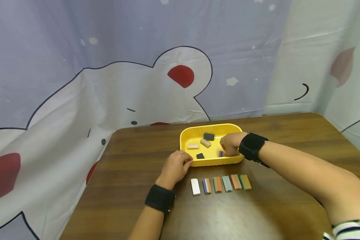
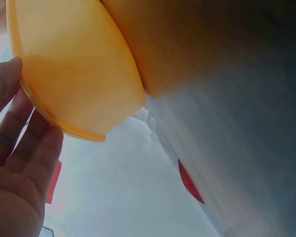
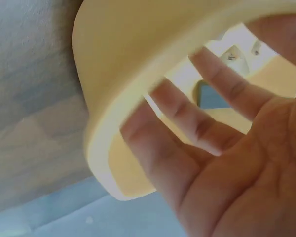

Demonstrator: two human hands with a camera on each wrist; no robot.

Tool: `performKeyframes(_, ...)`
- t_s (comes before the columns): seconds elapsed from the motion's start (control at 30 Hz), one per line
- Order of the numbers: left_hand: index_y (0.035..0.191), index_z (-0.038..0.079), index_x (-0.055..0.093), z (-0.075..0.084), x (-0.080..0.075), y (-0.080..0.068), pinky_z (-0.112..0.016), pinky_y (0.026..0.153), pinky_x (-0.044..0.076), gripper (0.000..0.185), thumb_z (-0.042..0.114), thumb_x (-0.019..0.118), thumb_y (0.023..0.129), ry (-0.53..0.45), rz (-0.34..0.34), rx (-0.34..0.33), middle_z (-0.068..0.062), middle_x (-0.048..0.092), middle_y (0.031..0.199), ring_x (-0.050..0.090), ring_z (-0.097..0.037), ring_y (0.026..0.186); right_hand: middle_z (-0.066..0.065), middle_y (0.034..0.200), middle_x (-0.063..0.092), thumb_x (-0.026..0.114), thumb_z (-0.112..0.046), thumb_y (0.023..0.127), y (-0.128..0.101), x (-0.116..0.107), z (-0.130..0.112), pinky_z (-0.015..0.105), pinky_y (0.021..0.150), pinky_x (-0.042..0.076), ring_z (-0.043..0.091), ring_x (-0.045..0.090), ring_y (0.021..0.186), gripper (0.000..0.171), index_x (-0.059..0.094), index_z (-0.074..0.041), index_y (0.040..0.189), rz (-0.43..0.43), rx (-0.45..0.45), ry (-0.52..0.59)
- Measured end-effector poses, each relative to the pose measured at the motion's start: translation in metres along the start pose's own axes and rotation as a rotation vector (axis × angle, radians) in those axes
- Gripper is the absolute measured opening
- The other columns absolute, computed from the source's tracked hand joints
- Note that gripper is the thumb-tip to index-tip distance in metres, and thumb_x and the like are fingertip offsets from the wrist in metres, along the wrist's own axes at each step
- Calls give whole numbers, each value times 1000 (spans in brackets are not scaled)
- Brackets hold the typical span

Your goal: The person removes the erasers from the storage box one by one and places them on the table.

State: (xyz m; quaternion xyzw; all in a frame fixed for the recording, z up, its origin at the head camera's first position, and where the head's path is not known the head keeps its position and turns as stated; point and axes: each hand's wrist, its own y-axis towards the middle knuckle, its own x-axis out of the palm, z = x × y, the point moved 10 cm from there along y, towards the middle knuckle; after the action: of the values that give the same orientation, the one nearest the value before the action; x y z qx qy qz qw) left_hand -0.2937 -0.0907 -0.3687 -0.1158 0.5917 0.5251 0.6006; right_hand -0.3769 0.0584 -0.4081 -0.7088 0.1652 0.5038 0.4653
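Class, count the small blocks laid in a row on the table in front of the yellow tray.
6, side by side on the table: a white block at the left end, then five striped blocks running rightward. More pieces lie inside the yellow tray.

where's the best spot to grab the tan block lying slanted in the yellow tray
Pinch the tan block across its two long sides, coming straight down from above. It lies flat and slanted on the floor of the yellow tray, with bare floor on both long sides, so fingers probably fit there. The tray wall would likely block a sideways approach. The right hand is already inside the tray, nearest it.
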Motion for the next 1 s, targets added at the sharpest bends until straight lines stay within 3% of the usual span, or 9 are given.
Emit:
performKeyframes(0.1,85,6,74,0,0,0,-32,77,53,5,9,78,82,-1,2,0,-3,69,84,63,-19,82,-5,52,18,48,3,73,4,4,-2,26,49,11,11,10,50,33,30,-17,53,-54,-1,-55)
performKeyframes(0.33,86,6,74,0,0,0,-32,77,53,6,9,78,82,-5,5,-9,-3,68,84,62,-19,82,-1,63,37,51,2,78,12,10,-2,26,51,24,15,35,58,20,46,-14,66,-95,2,-141)
performKeyframes(0.47,86,6,74,1,0,2,-32,77,53,6,9,78,82,-14,-1,-11,-3,68,84,62,-19,82,1,64,40,54,2,78,12,9,0,26,51,27,18,40,60,20,46,-13,66,-76,15,-144)
performKeyframes(1.0,86,5,74,0,-1,2,-33,78,53,6,8,78,82,-12,1,-3,-4,69,84,63,-20,82,1,59,42,53,5,72,15,4,-6,25,46,24,16,38,55,26,43,-15,58,1,-10,-154)
